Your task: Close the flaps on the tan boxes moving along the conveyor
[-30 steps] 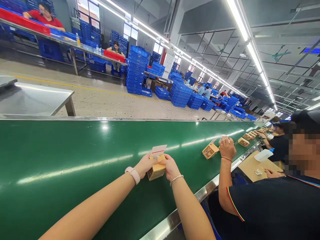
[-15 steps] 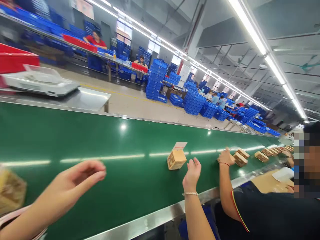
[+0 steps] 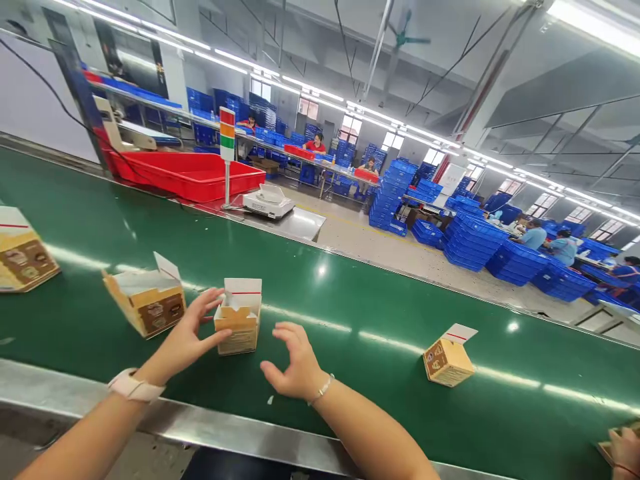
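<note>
In the head view, a small brown and white carton [image 3: 238,337] stands on the green conveyor belt [image 3: 320,393], its lid flap raised at the back. My left hand [image 3: 187,340], with a pale band on the wrist, grips its left side, thumb across the front and fingers toward the back corner. Just right of that carton is my right hand [image 3: 295,363], open and holding nothing, thumb and fingers curved apart. To the left, another open carton [image 3: 155,310] tilts on the belt, flaps spread.
One carton [image 3: 449,362] sits farther right, another [image 3: 27,260] at the far left. A co-worker's hand [image 3: 625,447] touches a box at lower right. Beyond the belt are a red tray [image 3: 185,177], a signal light [image 3: 227,137] and a white scale [image 3: 269,202]. A metal edge [image 3: 240,433] runs along the near side.
The view has swung left. My hands, both empty and apart before, have come to either side of an open carton, the left one now gripping it.
</note>
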A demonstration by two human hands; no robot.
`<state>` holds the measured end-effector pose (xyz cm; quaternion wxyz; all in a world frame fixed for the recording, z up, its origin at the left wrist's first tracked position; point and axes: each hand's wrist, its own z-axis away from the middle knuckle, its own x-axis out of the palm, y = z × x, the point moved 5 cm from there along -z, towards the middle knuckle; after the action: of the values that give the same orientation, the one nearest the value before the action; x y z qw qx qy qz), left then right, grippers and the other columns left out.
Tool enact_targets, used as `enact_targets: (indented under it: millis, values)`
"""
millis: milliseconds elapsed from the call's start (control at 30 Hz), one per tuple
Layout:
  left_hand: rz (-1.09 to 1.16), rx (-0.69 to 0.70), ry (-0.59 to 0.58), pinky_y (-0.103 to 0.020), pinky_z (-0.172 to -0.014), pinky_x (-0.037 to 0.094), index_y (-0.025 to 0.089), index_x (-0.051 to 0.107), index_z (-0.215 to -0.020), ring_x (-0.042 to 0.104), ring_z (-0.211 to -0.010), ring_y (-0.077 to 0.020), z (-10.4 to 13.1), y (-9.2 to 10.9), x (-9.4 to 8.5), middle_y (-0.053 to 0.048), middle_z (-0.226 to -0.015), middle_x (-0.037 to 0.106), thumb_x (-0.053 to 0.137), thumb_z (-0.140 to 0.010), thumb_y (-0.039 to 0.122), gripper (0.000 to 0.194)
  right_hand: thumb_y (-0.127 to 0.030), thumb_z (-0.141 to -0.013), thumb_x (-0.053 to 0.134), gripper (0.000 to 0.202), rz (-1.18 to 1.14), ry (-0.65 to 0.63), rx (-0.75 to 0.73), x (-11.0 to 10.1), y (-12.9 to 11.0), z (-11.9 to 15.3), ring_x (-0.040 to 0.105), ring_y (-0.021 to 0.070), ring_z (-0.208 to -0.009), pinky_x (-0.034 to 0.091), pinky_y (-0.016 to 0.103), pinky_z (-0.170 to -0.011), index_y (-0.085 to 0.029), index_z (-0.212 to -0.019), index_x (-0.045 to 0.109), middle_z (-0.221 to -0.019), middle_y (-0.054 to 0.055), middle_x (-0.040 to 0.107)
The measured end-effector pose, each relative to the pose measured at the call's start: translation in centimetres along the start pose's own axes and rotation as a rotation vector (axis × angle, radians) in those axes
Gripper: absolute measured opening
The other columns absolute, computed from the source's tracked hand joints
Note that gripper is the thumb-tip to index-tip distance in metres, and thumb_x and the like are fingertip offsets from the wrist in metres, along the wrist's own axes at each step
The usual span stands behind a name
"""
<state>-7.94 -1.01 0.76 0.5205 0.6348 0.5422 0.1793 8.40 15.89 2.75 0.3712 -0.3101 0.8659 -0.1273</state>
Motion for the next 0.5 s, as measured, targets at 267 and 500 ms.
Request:
enact_targets:
  millis: [267,500]
  values:
    - [-0.036,0.265,-0.175,-0.046,-0.106,0.046,0.021,0.062,-0.124,0.052,-0.124,-0.032,1.0,2.5,5.0,-0.015,-0.136,0.05,0.057,-0.085,0.058,0.054,-0.052,-0.075,0.072,0.061,0.168,-0.175,0.079,1.2,4.2,-1.4,0.05,0.0268,-0.126,0.041,0.047,-0.106,-0.022,-0.126,0.058,-0.13,0.008,0.061]
    - [-0.088,0.364,-0.292,-0.04,-0.102,0.05,0.023,0.063,-0.124,0.055,-0.118,-0.0288,0.4,4.0,6.4,-0.013,-0.125,0.056,0.056,-0.088,0.055,0.048,-0.052,-0.084,0.068,0.031,0.261,-0.307,0.019,-0.8,2.9,-1.9,0.053,0.0284,-0.113,0.041,0.052,-0.094,-0.033,-0.109,0.067,-0.117,-0.002,0.068]
